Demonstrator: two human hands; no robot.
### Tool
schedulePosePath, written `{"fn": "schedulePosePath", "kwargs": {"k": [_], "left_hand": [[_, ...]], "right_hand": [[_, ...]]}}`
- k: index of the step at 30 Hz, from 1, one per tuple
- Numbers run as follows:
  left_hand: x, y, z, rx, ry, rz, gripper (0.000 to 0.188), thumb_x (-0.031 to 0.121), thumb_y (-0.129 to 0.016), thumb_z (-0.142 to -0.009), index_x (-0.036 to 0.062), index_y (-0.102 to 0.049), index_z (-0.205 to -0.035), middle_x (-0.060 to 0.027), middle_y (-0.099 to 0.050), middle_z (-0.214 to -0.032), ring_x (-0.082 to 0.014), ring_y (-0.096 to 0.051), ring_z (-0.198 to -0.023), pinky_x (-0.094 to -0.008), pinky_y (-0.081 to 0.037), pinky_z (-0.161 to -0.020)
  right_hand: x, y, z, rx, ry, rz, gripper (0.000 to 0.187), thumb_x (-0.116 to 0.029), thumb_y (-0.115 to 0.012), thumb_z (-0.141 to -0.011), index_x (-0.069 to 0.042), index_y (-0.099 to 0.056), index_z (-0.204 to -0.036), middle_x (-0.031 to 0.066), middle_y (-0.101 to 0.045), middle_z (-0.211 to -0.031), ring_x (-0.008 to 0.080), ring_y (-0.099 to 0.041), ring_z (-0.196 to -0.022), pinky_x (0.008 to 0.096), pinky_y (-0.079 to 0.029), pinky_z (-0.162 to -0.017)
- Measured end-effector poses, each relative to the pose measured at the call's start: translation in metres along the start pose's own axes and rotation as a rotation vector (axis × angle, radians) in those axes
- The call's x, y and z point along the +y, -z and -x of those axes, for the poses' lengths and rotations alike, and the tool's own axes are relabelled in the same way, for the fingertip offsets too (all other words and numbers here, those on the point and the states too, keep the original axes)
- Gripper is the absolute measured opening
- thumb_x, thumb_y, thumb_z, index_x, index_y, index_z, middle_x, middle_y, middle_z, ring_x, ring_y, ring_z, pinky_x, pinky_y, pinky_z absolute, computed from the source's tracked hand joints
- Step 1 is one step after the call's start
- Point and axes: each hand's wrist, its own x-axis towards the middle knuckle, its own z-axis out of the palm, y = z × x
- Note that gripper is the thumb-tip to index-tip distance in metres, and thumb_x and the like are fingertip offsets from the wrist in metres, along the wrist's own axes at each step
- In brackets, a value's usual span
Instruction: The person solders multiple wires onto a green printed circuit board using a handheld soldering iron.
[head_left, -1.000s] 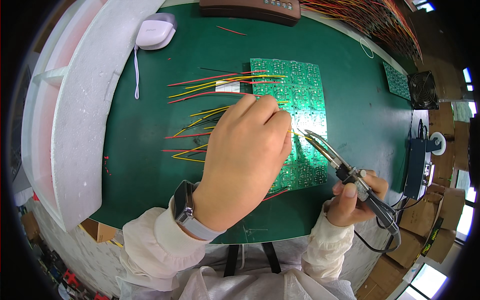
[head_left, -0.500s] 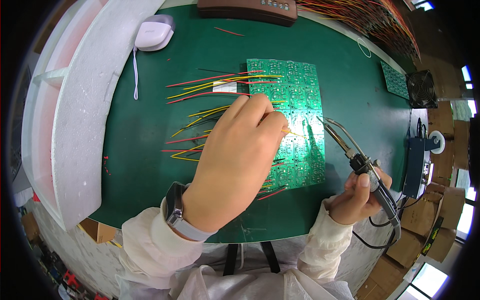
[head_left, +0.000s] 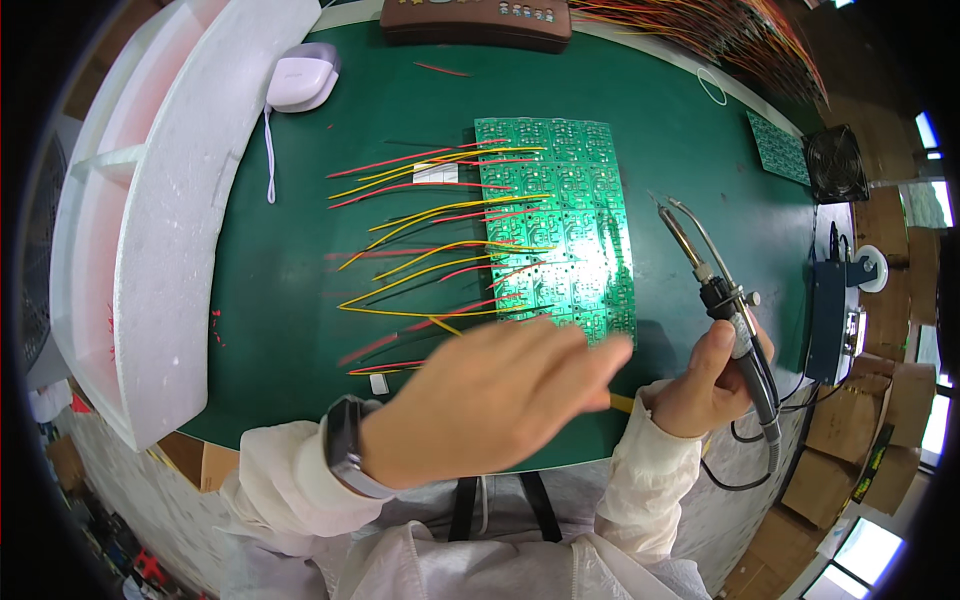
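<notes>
My left hand (head_left: 500, 395), blurred by motion, hovers over the near part of a green circuit board panel (head_left: 590, 180). Its fingers are bent together, and a yellow wire (head_left: 445, 327) shows on both sides of the hand, seemingly pinched in it. Several red, yellow and black wires (head_left: 400, 222) lie with their right ends on the panel's left columns. To the right of the panel, my right hand (head_left: 710, 385) grips a soldering iron (head_left: 725, 305) with a thin curved metal tube alongside; its tip points up and away, apart from the board.
At left stands a white foam tray (head_left: 170, 230), with a lilac case (head_left: 303, 80) beside it. A brown box (head_left: 475, 22) and a wire bundle (head_left: 730, 40) lie at the back. Rightward are another board (head_left: 778, 148), a fan (head_left: 838, 165) and a blue soldering unit (head_left: 832, 315).
My left hand has moved down toward me from the panel's middle, uncovering the wires there. The soldering iron remains in my right hand beside the board. The whole view has shifted slightly.
</notes>
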Motion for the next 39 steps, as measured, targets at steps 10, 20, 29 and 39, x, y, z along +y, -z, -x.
{"fn": "schedulePosePath", "kwargs": {"k": [10,20,29,39], "left_hand": [[-0.015,-0.023,0.001,-0.061,-0.17,0.011,0.028,0.006,-0.061,-0.068,0.0053,-0.039,-0.085,-0.0044,-0.052,-0.072,-0.0205,-0.048,-0.057,-0.0319,-0.037,-0.049],[-0.019,-0.007,-0.009,0.211,-0.193,-0.029,0.018,-0.003,-0.061,-0.067,0.0004,-0.051,-0.082,-0.0088,-0.053,-0.078,-0.0204,-0.053,-0.062,-0.0281,-0.042,-0.052],[-0.018,0.004,-0.011,0.254,0.108,-0.065,0.016,-0.007,-0.061,-0.065,0.0003,-0.058,-0.078,-0.0088,-0.053,-0.073,-0.0192,-0.053,-0.06,-0.0269,-0.04,-0.048],[-0.027,-0.002,-0.016,0.274,0.097,-0.178,0.017,-0.006,-0.062,-0.061,0.002,-0.054,-0.074,-0.0066,-0.051,-0.072,-0.0222,-0.05,-0.066,-0.0308,-0.04,-0.056]], "right_hand": [[-0.011,0.0,-0.005,-0.03,-0.242,-0.239,0.021,-0.015,-0.048,-0.086,0.003,-0.043,-0.097,0.0029,-0.042,-0.042,0.0061,-0.034,-0.028,0.0173,-0.028,-0.027],[-0.012,0.0,-0.007,-0.025,-0.266,-0.281,0.02,-0.014,-0.047,-0.086,0.002,-0.042,-0.096,0.0022,-0.041,-0.042,0.0055,-0.034,-0.029,0.0171,-0.029,-0.027],[-0.017,-0.001,-0.005,-0.07,-0.283,-0.324,0.02,-0.013,-0.047,-0.086,0.001,-0.04,-0.099,0.0025,-0.041,-0.043,0.0066,-0.035,-0.029,0.0179,-0.029,-0.028],[-0.012,0.001,0.001,-0.096,-0.185,-0.257,0.027,-0.016,-0.055,-0.081,0.001,-0.041,-0.096,0.003,-0.044,-0.049,0.0067,-0.038,-0.035,0.0173,-0.03,-0.033]]}}
